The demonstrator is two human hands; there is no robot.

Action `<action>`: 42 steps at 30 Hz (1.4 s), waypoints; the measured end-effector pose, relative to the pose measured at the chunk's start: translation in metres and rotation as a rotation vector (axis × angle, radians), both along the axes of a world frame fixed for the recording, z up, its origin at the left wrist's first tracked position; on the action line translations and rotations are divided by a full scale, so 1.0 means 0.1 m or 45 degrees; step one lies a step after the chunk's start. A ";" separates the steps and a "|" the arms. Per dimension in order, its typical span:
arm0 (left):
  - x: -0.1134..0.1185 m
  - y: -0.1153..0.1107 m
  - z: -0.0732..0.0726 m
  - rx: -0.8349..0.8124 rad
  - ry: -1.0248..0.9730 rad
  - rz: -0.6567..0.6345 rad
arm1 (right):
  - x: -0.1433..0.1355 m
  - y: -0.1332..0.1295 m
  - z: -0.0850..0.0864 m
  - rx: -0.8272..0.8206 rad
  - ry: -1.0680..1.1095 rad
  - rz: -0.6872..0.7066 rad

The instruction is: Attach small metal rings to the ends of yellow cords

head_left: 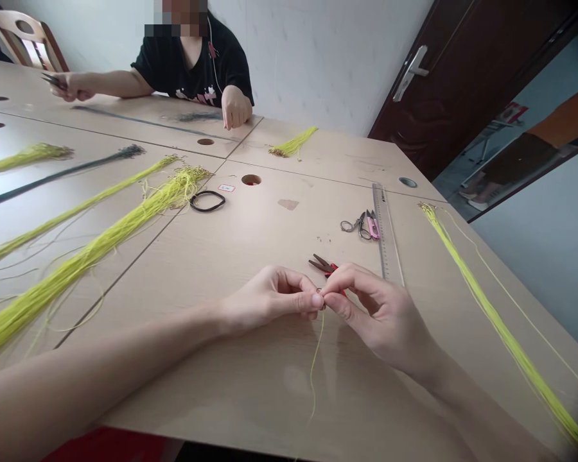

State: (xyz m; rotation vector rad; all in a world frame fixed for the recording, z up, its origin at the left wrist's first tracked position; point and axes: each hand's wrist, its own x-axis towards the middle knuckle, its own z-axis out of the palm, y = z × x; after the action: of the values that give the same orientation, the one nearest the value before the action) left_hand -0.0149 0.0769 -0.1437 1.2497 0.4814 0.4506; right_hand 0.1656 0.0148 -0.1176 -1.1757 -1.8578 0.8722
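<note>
Neon yellow and slate on pale beige

The surface [250,237] is a pale wood beige with a faint fine grain. The single strand [311,375] is yellow-green. Bright neon yellow colours the thick bundle [101,247], the thinner bundle [91,201], the short bundle [296,141] and the right-hand bundle [481,308]; the slim cord bundle [67,169] is dark slate grey-blue. The pliers [324,264] pair dark brownish metal with red grips. The snips [372,224] are pink, the scissors [361,224] silver, the ruler [388,237] clear with dark graduation marks. The band [207,210] is black; the label [226,188] is white, bordered in red. The co-worker's shirt [228,58] is black with a pink-and-white print. The door [443,96] is deep reddish brown, the wall [308,58] pale grey-white with faint streaks.
</note>
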 end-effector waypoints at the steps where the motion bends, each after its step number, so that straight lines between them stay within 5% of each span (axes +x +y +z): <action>1: 0.00 0.00 0.00 0.001 -0.001 -0.001 | 0.00 0.00 0.00 0.016 -0.015 -0.002; 21: 0.02 -0.01 0.06 0.035 0.081 -0.040 | -0.05 0.00 -0.10 0.451 -0.265 -0.174; 42: 0.05 -0.04 0.06 0.049 0.023 0.041 | -0.06 0.00 -0.09 0.432 -0.221 -0.206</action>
State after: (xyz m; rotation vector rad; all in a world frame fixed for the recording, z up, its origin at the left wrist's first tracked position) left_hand -0.0098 0.0724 -0.1377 1.2851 0.5109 0.4783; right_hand 0.1591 0.0149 -0.1268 -1.1932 -1.9232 0.3555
